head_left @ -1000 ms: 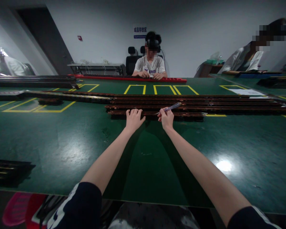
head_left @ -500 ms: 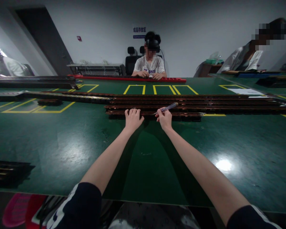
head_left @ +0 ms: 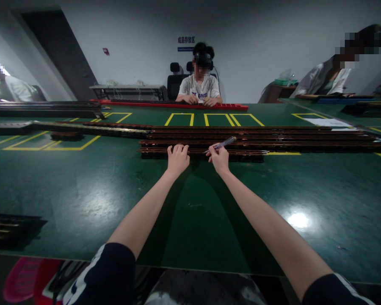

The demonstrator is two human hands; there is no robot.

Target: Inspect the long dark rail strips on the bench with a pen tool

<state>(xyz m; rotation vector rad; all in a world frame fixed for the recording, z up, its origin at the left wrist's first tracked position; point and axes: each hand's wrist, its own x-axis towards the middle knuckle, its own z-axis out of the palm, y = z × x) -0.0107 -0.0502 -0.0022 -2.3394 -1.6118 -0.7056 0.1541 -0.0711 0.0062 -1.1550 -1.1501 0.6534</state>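
Observation:
A long dark strip with copper-coloured edges lies crosswise in front of me, at the near side of a bundle of similar strips. My left hand grips its near edge, with the fingers bent over the top. Held in my right hand is a screwdriver with a clear, purplish handle. Its handle slants up to the right, while the thin tip points left and down at the front strip. Whether the tip touches the strip is too small to tell.
The green table bears yellow outlines. More dark strips lie at the left back and the near left corner. Across the table a person sits behind a long red tray. Other people are at both sides.
The front strip has slid slightly left under my hands. My left thumb has drawn in closer to the fingers. My right hand and the screwdriver have hardly moved.

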